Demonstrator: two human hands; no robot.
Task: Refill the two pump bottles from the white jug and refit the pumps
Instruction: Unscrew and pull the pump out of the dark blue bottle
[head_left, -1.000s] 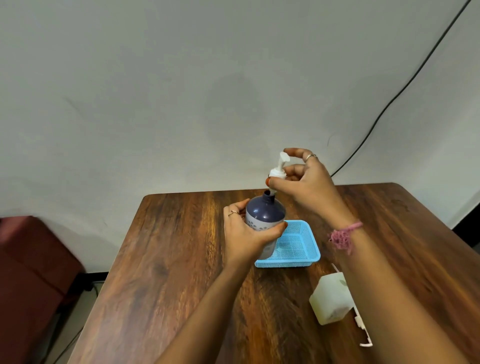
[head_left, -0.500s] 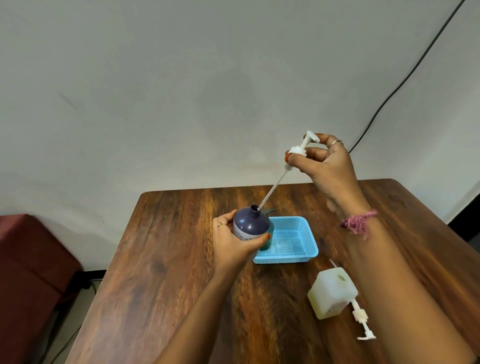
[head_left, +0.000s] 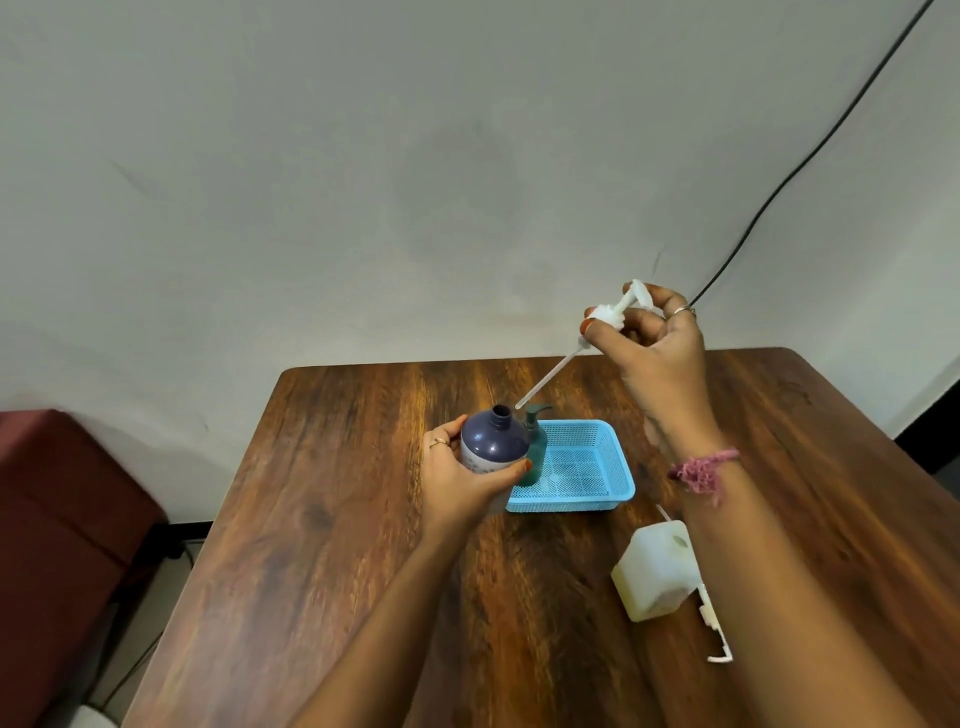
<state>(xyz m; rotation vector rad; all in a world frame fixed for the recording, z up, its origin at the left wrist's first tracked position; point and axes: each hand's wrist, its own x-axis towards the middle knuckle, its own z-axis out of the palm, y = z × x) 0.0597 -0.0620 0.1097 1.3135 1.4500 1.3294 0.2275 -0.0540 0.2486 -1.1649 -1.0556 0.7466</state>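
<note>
You stood at a wooden table against a pale wall, a blue basket at its middle holding a teal pump bottle, the white jug nearer and to the right. Your left hand was wrapped around the dark bottle, its neck open. Your right hand pinched the white pump, its tube tip hanging just beyond the neck. That tube could have dripped onto the table, and a loose one-handed hold could have tipped the open bottle.

Wood table, blue basket, white jug, loose pump
</note>
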